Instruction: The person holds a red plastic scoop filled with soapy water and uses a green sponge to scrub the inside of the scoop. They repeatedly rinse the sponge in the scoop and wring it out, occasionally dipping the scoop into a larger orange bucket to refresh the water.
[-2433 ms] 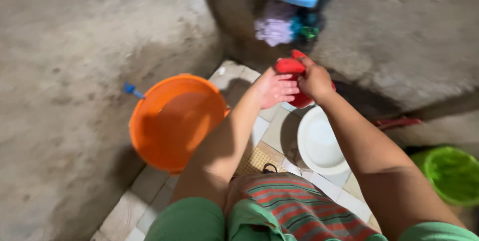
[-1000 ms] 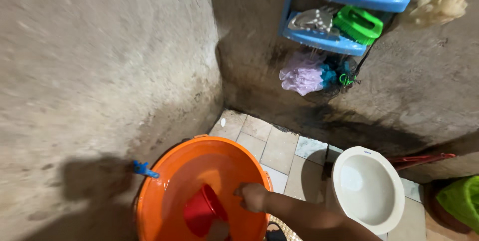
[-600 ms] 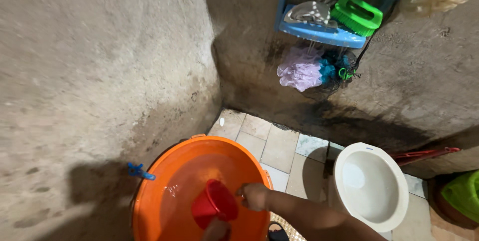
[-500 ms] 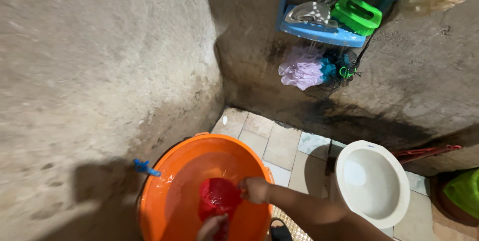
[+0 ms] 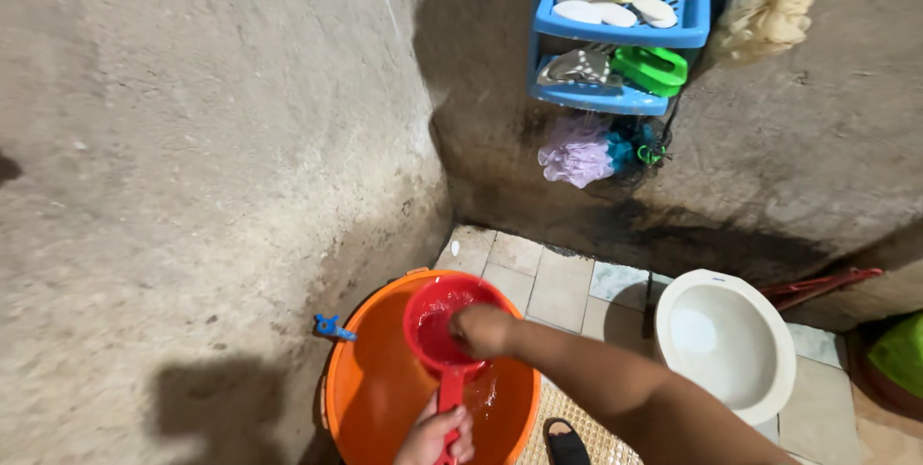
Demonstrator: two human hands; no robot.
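A red plastic scoop (image 5: pixel 437 323) with a long handle hangs over an orange bucket (image 5: pixel 370 398) of water at the bottom of the head view. Water lies in the scoop's bowl. My left hand (image 5: pixel 435 437) is closed around the red handle at the lower edge of the frame. From the lower right my right arm reaches in, and my right hand (image 5: pixel 481 329) sits curled on the right side of the scoop's rim, partly inside the bowl.
A white toilet bowl (image 5: pixel 726 345) is set in the tiled floor to the right. On the far wall hangs a blue shelf (image 5: pixel 615 34) with soaps, with a purple mesh sponge (image 5: pixel 575 151) below it. A woven mat (image 5: pixel 582 427), a dark sandal (image 5: pixel 565 442) and rough concrete walls are close by.
The scoop has risen from the bucket's water and now sits above it, turned mouth-up. My right hand has moved onto its rim. The view has tilted slightly.
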